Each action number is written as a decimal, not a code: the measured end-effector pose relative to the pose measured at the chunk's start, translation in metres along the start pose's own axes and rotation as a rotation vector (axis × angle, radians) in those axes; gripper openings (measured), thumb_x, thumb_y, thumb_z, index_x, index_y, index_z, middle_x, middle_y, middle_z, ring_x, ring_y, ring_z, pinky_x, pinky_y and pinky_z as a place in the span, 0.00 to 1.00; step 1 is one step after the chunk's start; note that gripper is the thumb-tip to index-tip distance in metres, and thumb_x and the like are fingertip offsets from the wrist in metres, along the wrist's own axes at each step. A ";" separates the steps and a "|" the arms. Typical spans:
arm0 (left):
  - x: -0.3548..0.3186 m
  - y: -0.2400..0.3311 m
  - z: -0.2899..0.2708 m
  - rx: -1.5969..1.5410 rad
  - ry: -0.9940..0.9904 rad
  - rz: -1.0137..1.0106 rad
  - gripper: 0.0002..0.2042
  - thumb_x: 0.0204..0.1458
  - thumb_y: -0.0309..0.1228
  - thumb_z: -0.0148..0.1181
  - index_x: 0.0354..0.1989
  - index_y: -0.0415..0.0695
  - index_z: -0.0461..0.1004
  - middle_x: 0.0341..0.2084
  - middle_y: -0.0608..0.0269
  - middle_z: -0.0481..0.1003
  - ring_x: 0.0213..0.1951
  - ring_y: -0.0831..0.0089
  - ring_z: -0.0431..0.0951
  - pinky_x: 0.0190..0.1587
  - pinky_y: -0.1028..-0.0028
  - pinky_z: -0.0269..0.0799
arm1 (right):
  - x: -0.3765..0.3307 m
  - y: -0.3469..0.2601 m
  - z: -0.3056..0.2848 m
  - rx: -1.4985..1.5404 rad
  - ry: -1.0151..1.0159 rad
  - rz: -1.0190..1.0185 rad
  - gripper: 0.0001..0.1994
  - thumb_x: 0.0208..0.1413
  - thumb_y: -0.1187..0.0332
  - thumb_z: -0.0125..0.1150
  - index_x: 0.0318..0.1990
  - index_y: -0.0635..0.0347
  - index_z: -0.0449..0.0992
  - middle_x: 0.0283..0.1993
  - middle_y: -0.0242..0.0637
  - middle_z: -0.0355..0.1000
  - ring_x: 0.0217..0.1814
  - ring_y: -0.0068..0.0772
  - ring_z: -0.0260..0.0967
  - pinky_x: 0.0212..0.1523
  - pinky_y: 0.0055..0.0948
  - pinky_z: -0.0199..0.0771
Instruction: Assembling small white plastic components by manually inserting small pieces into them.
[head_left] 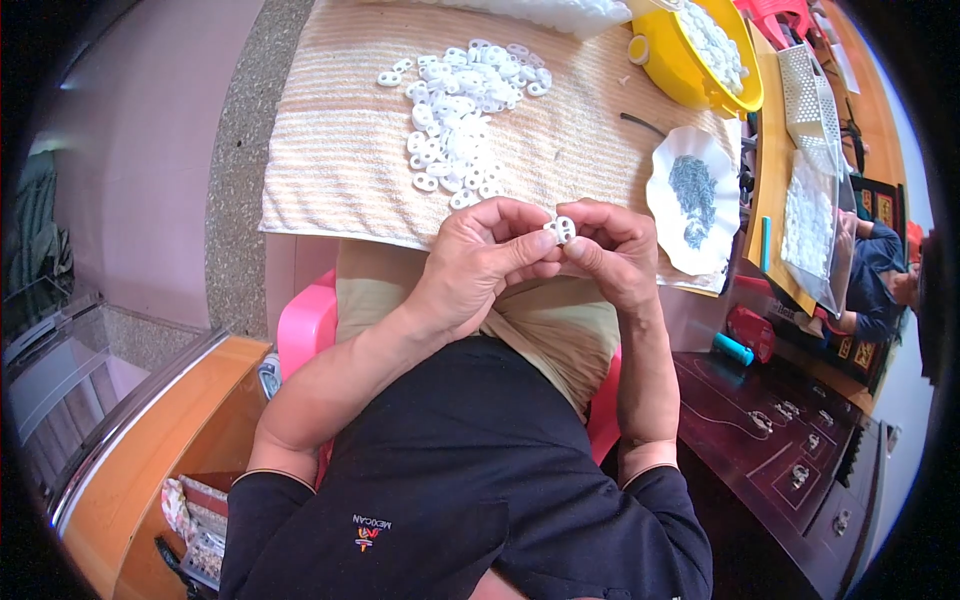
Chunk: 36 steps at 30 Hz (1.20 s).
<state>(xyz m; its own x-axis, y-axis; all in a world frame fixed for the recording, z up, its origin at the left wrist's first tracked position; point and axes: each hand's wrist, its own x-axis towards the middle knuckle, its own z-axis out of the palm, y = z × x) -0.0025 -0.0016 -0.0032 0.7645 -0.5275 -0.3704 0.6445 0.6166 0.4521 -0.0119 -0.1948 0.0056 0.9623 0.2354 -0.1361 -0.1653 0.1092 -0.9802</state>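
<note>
Just above the front edge of a striped towel [330, 150], my left hand [480, 260] and my right hand [622, 255] meet at the fingertips. Between them is a small white plastic piece with holes [565, 230]. Thumb and fingers of both hands pinch it, covering part of it. Beyond my left hand lies a loose heap of similar white two-hole pieces [460, 115]. To the right of my right hand sits a white wavy-edged dish [668, 235] holding many small dark grey metal bits [690, 190], too small to name.
A yellow basket [675, 75] full of white pieces stands far right, beside a small round cap [638, 49] and a thin dark strip [642, 123]. Another person [878, 270] sits at right by a clear container [808, 225]. A pink chair [308, 322] is under me.
</note>
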 end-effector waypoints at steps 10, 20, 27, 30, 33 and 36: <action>0.001 0.002 0.001 -0.042 -0.074 -0.065 0.06 0.54 0.24 0.61 0.39 0.40 0.73 0.34 0.63 0.77 0.36 0.77 0.78 0.41 0.77 0.79 | 0.002 -0.005 0.003 0.028 -0.021 -0.087 0.15 0.50 0.76 0.66 0.47 0.69 0.76 0.37 0.33 0.73 0.38 0.19 0.71 0.39 0.17 0.72; 0.000 0.001 -0.004 -0.080 -0.181 -0.071 0.05 0.53 0.23 0.61 0.33 0.42 0.71 0.32 0.62 0.76 0.33 0.74 0.78 0.39 0.76 0.77 | 0.002 -0.007 0.005 -0.036 -0.065 -0.200 0.13 0.50 0.75 0.67 0.44 0.68 0.78 0.32 0.30 0.70 0.34 0.17 0.67 0.33 0.14 0.66; -0.002 -0.004 -0.003 -0.097 -0.201 -0.021 0.04 0.54 0.22 0.61 0.31 0.42 0.71 0.32 0.60 0.77 0.34 0.74 0.79 0.39 0.76 0.80 | -0.001 -0.013 0.008 -0.107 -0.072 -0.229 0.13 0.50 0.76 0.66 0.43 0.68 0.78 0.32 0.31 0.71 0.33 0.16 0.66 0.32 0.15 0.64; -0.003 -0.004 -0.001 -0.098 -0.196 0.003 0.05 0.54 0.22 0.61 0.29 0.42 0.70 0.32 0.60 0.77 0.34 0.74 0.79 0.39 0.76 0.80 | -0.001 -0.014 0.011 -0.140 -0.063 -0.247 0.12 0.49 0.77 0.66 0.43 0.67 0.78 0.31 0.31 0.71 0.31 0.16 0.65 0.31 0.15 0.64; -0.003 -0.003 0.000 -0.084 -0.209 0.013 0.05 0.53 0.22 0.61 0.29 0.42 0.70 0.32 0.60 0.77 0.34 0.75 0.79 0.38 0.76 0.80 | -0.001 -0.016 0.012 -0.182 -0.053 -0.263 0.12 0.49 0.77 0.66 0.42 0.66 0.79 0.30 0.31 0.70 0.30 0.16 0.65 0.31 0.15 0.64; -0.003 -0.003 0.001 -0.076 -0.232 0.007 0.05 0.53 0.23 0.61 0.28 0.43 0.70 0.32 0.60 0.77 0.34 0.75 0.79 0.38 0.77 0.79 | -0.002 -0.021 0.015 -0.223 -0.077 -0.284 0.12 0.49 0.77 0.66 0.42 0.64 0.79 0.29 0.31 0.70 0.28 0.16 0.65 0.29 0.16 0.63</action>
<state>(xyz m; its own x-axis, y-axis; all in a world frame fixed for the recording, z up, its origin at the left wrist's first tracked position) -0.0074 -0.0027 -0.0024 0.7522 -0.6374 -0.1673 0.6445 0.6586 0.3884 -0.0140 -0.1830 0.0282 0.9426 0.2990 0.1485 0.1650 -0.0307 -0.9858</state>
